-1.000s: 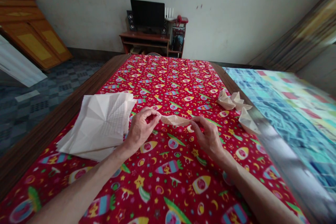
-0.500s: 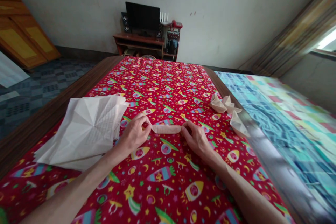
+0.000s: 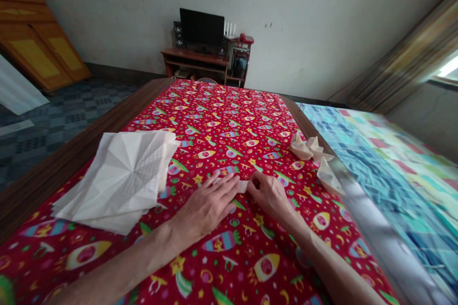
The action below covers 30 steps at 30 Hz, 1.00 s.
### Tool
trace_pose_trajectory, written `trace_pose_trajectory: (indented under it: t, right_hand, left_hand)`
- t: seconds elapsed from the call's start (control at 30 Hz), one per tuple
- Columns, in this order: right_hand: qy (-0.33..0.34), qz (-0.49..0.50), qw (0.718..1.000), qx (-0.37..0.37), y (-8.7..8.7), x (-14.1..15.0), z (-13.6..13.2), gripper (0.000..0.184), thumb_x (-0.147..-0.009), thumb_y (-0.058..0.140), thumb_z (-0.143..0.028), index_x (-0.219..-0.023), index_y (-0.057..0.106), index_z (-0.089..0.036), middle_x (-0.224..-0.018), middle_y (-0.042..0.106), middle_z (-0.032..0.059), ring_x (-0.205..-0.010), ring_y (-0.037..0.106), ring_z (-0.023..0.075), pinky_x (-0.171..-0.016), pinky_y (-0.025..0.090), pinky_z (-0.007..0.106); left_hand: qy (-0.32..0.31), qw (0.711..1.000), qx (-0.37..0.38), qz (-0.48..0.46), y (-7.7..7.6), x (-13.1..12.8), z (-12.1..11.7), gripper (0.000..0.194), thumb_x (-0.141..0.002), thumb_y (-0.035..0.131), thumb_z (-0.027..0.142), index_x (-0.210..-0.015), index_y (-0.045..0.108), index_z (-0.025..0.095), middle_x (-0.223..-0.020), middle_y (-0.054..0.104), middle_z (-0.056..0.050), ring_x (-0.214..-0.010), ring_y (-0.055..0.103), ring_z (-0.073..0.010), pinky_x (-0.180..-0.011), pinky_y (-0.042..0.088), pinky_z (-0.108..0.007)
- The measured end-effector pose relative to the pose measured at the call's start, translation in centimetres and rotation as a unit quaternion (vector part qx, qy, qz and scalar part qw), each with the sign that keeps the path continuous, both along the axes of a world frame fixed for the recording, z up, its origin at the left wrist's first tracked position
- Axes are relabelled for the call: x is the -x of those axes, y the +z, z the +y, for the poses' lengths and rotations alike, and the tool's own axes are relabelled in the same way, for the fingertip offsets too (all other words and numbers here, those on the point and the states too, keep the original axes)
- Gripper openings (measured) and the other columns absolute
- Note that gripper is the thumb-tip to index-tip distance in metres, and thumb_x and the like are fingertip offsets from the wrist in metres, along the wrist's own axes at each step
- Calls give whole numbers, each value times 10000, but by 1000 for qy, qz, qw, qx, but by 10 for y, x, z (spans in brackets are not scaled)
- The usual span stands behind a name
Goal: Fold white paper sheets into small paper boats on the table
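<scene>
Head view: with left hand (image 3: 209,201) spread over the folded paper strip (image 3: 243,186) and right hand (image 3: 270,192) pinching its end, uneven pressure could skew it.

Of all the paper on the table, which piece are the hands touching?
The small narrow strip, partly under the left hand and meeting the right hand. The stacked sheets and peaked pieces lie untouched.

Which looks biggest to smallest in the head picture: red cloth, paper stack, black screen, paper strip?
1. Red cloth
2. Paper stack
3. Black screen
4. Paper strip, only what shows; the left hand covers part
</scene>
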State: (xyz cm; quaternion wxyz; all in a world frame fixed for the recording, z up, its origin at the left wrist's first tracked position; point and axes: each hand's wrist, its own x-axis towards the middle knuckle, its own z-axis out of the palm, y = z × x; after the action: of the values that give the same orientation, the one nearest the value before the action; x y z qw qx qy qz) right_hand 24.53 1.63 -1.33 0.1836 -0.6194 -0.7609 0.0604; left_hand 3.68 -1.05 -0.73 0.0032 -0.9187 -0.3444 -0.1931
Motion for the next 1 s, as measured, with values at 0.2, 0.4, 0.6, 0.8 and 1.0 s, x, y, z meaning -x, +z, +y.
trace_pose_trajectory:
  t: [0.2, 0.4, 0.6, 0.8, 1.0]
  right_hand:
    - [-14, -18, 1000, -3, 1, 0, -2, 156, -829, 512, -258, -720, 609, -204, -585, 625, 3, -537, 574, 141, -511, 314, 231]
    - [106, -76, 982, -133, 12, 10, -24, 237, -896, 460, -187, -1063, 628, -180, -1120, 659, 117, -968, 615, 245, -817, 461, 373]
    - [288, -72, 943, -153, 0, 16, -46, 431, -904, 341, -70, -1309, 490, -71, -1377, 489, 159, -1305, 420, 243, -1078, 374, 429]
    - [265, -93, 952, -124, -3, 4, -46, 421, -941, 382, -166, -1343, 469, -77, -1361, 507, 145, -1289, 444, 250, -1075, 387, 463]
    - [251, -96, 955, -123, 0, 4, -46, 357, -948, 414, -199, -1270, 554, -131, -1290, 584, 96, -1225, 515, 238, -1085, 362, 482]
  left_hand:
    - [13, 999, 47, 15, -8, -3, -8, 453, -976, 373, 345, -1396, 381, 176, -1468, 390, -62, -1389, 290, -211, -1169, 179, -457]
    - [19, 997, 68, 8, -10, -1, -8, 442, -983, 354, 334, -1398, 373, 182, -1468, 389, -70, -1392, 283, -206, -1164, 179, -468]
    - [20, 997, 72, 22, -10, 1, -8, 442, -973, 378, 312, -1386, 389, 155, -1469, 384, -88, -1397, 271, -205, -1158, 216, -433]
    - [17, 997, 42, 65, -9, 9, -10, 471, -987, 327, 323, -1432, 312, 169, -1498, 333, -61, -1394, 278, -198, -1152, 202, -426]
    - [36, 996, 39, 76, -4, 21, -14, 448, -976, 357, 294, -1412, 358, 193, -1490, 352, -56, -1376, 319, -202, -1145, 210, -435]
